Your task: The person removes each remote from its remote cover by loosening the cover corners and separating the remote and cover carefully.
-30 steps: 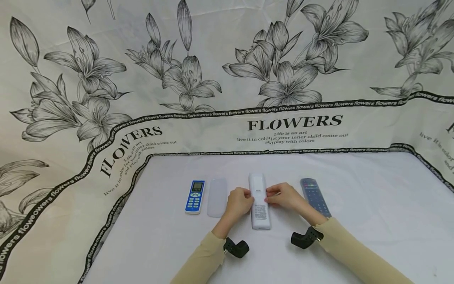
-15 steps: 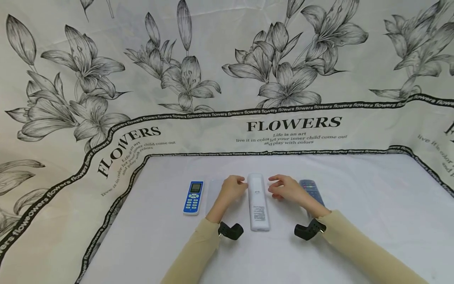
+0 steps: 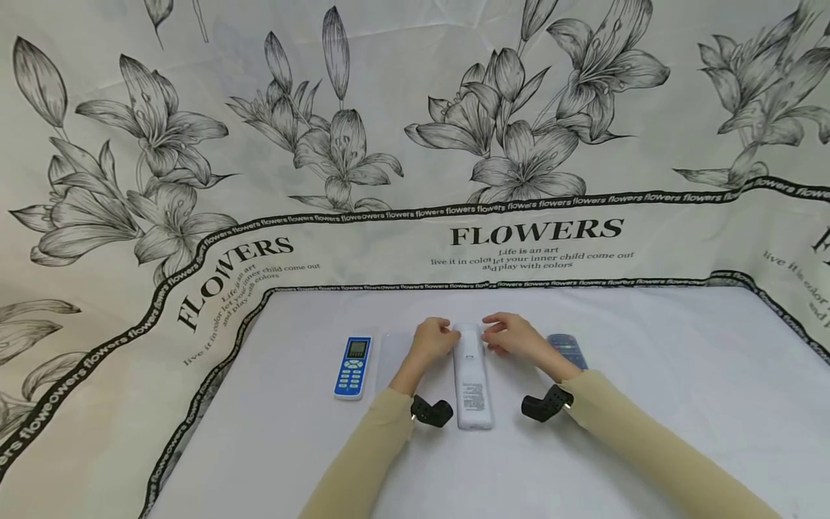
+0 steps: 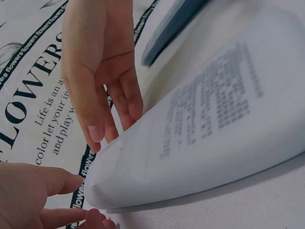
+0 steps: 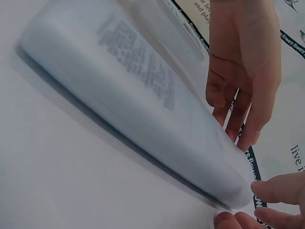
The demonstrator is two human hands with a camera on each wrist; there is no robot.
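Note:
A white remote control (image 3: 472,382) lies on the white cloth with its printed back up, its long side pointing away from me. At its far end, my left hand (image 3: 429,343) is on the left side, fingertips right at the edge. My right hand (image 3: 516,339) stands opposite, its fingers loosely bent beside the right edge. In the left wrist view, the left thumb and fingers (image 4: 62,181) come close to the remote's rounded end without curling round it. The right wrist view has the right fingers (image 5: 274,188) at that same end.
On the left lies a blue-faced remote (image 3: 352,367) with a small screen. Between it and the white remote is a translucent sleeve (image 3: 389,357), partly behind the left arm. A dark blue remote (image 3: 568,349) lies right, partly covered by the right forearm. Flower-printed cloth (image 3: 532,252) rises behind.
Both hands have left the middle of the white remote and moved to its far end. They spread apart half a second ago and are now closer to it again. The remote stays in place.

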